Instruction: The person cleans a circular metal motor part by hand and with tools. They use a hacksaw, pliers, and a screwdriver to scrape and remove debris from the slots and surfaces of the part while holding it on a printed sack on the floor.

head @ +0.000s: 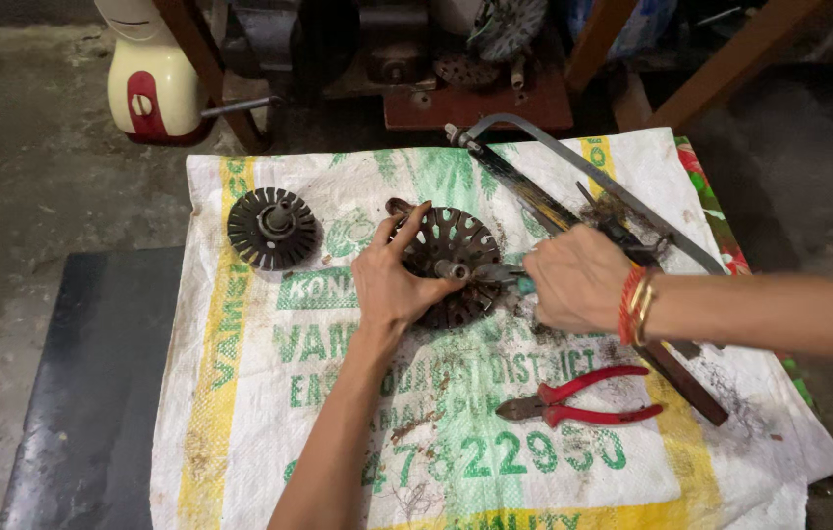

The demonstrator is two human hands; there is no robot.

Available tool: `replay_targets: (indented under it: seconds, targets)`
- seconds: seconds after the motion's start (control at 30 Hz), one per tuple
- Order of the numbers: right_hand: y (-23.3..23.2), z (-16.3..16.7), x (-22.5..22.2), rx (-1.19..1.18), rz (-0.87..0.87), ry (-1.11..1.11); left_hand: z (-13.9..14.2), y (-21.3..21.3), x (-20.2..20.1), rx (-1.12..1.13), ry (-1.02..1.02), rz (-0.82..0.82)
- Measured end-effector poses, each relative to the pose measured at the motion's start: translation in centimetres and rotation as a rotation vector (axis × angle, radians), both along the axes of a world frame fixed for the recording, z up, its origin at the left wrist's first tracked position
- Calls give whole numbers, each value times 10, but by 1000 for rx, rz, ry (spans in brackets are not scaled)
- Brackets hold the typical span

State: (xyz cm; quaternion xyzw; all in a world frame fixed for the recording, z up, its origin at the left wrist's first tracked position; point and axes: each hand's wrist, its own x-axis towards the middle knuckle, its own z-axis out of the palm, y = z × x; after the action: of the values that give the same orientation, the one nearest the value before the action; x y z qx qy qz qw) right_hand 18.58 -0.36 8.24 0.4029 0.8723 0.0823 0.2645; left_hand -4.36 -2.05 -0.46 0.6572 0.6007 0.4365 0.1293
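My left hand (389, 280) rests on a dark slotted round metal motor part (451, 257), fingers spread over its rim and holding it down on a printed white sack (269, 373). My right hand (573, 280) is closed around a small tool with a green handle (524, 285), whose metal tip touches the short shaft at the part's centre. Red and gold bangles sit on my right wrist. A second dark slotted disc with a shaft (272, 228) lies apart to the left.
Red-handled pliers (573, 402) lie on the sack near my right forearm. A hacksaw (573, 186) and a long dark metal bar (676, 368) lie at the right. A cream and red appliance (149, 83) stands on the floor behind. A dark board (92, 393) lies left.
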Motion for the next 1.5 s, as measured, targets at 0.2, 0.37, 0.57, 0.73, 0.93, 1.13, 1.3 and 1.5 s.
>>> replay_targets:
  seconds: [0.2,0.37,0.57,0.73,0.93,1.13,1.3,1.5]
  targets:
    - [22,16,-19,-117,7,-130,-3,-1,-3,18,20,11]
    - [27,24,-30,-248,-128,-186,-3,2,-3,-23,54,14]
    - [7,32,-19,-227,-213,-150,2,0,-1,-60,46,13]
    - [-16,26,-1,-233,-159,10,6,-2,-3,-23,58,21]
    - [-18,19,5,-304,-278,209,2,1,-2,-41,51,4]
    - [3,-14,21,-648,-654,290,1,1,-4,-88,13,-7]
    - [6,-70,47,-1169,-845,767,5,-3,-4,-1,7,-4]
    - [2,-69,56,-1750,-1054,1260,8,-4,-4,-9,3,4]
